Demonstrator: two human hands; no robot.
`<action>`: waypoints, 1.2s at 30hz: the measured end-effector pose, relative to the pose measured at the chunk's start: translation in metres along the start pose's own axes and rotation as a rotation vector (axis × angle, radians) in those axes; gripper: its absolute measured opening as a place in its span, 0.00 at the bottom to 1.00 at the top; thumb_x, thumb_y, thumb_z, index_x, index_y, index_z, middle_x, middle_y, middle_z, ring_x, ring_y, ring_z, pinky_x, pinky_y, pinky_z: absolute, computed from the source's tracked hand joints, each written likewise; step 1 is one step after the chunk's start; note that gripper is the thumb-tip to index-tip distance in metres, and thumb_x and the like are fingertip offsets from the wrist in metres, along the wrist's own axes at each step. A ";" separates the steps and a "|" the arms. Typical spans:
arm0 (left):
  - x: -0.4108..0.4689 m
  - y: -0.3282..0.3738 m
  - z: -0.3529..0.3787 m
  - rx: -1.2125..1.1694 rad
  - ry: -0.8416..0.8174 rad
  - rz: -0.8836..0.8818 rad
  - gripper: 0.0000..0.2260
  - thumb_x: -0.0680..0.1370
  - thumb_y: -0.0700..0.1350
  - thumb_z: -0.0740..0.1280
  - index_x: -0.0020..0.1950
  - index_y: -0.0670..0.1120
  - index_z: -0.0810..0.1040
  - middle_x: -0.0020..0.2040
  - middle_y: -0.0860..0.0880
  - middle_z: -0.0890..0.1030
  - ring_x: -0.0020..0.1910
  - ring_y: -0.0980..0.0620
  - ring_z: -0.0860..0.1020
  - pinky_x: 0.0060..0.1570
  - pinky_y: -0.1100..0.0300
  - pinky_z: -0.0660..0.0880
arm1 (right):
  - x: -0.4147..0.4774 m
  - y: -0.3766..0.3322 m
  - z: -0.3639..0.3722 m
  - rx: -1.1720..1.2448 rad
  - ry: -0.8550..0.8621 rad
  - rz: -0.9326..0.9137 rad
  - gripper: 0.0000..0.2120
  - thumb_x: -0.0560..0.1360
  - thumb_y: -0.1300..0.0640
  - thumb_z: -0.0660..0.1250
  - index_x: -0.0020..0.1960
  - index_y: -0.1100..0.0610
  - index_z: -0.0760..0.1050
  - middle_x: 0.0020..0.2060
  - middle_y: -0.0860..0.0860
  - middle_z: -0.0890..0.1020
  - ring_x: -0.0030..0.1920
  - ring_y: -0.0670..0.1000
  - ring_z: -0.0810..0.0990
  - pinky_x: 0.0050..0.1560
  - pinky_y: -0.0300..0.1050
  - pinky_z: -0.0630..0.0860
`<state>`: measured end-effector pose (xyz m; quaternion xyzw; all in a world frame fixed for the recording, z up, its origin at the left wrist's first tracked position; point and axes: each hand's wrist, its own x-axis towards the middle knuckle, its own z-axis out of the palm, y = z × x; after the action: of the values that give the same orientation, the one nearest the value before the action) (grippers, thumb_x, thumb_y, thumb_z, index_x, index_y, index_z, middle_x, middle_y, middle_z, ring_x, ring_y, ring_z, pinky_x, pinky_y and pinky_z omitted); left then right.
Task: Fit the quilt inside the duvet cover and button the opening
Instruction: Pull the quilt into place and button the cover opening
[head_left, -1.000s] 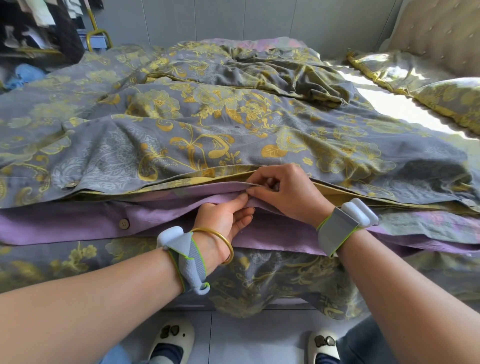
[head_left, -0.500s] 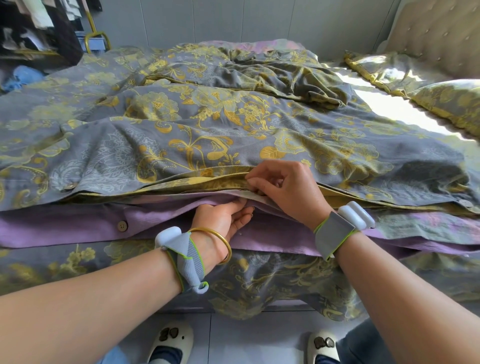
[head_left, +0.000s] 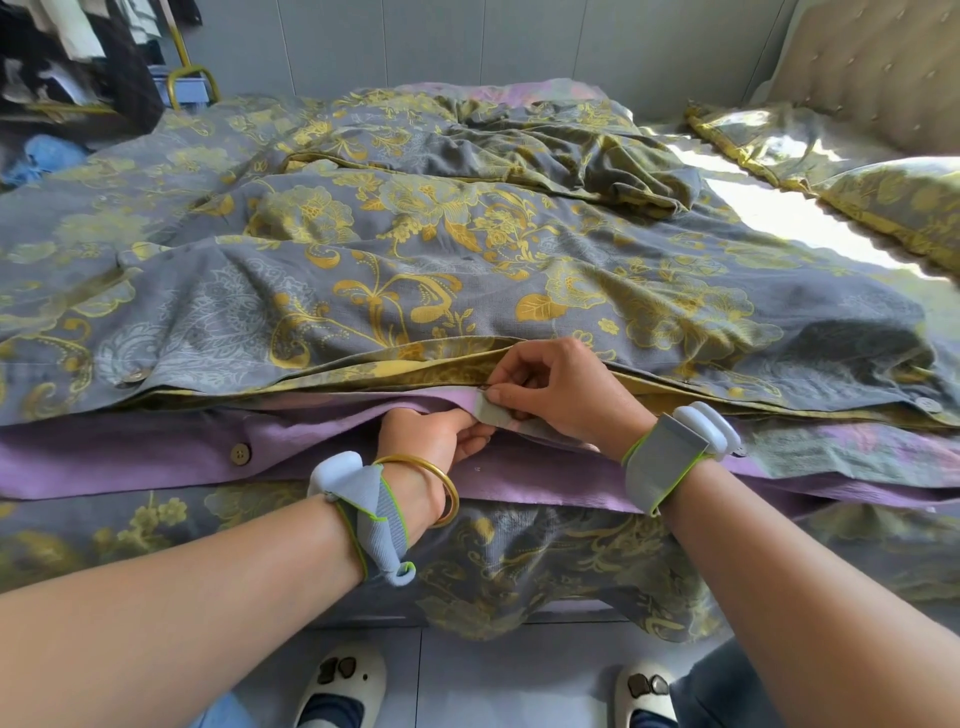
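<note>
Left hand (head_left: 441, 436), right hand (head_left: 558, 389) on duvet cover (head_left: 415, 291) edge; loose button (head_left: 240, 453) nearby

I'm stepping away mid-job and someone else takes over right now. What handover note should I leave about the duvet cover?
Left hand: grip pinches the purple lower flap at mid-opening.
Right hand: grip pinches the edge of the patterned top flap right above it.
Duvet cover lies spread out, looking filled; the quilt itself is hidden.
Done: quilt seemingly in.
Left: finish this middle fastening, then the brown button, unfastened on the purple flap to the left.
</note>
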<state>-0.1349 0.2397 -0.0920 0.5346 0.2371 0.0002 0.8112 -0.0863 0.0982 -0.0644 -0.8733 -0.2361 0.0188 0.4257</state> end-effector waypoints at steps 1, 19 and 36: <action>0.000 0.000 -0.001 0.006 0.000 0.001 0.06 0.74 0.31 0.66 0.38 0.38 0.77 0.25 0.49 0.81 0.24 0.56 0.80 0.29 0.66 0.79 | 0.000 0.000 0.000 0.015 -0.013 0.014 0.03 0.71 0.57 0.75 0.42 0.54 0.82 0.32 0.48 0.82 0.29 0.43 0.80 0.38 0.41 0.79; 0.003 -0.001 0.000 0.021 0.003 -0.035 0.03 0.77 0.41 0.66 0.43 0.43 0.77 0.33 0.48 0.80 0.24 0.59 0.80 0.28 0.67 0.76 | -0.006 -0.003 0.003 -0.410 0.075 -0.361 0.03 0.68 0.56 0.71 0.40 0.52 0.76 0.37 0.44 0.78 0.35 0.46 0.76 0.36 0.47 0.76; 0.018 -0.012 -0.008 0.067 0.046 0.011 0.04 0.76 0.38 0.68 0.40 0.43 0.78 0.28 0.50 0.81 0.24 0.59 0.79 0.23 0.67 0.73 | -0.009 -0.002 0.004 -0.295 0.098 -0.337 0.01 0.72 0.56 0.72 0.42 0.52 0.80 0.36 0.43 0.80 0.36 0.43 0.79 0.40 0.40 0.77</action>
<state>-0.1253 0.2458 -0.1116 0.5625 0.2528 0.0090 0.7872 -0.0955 0.0985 -0.0674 -0.8740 -0.3581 -0.1298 0.3016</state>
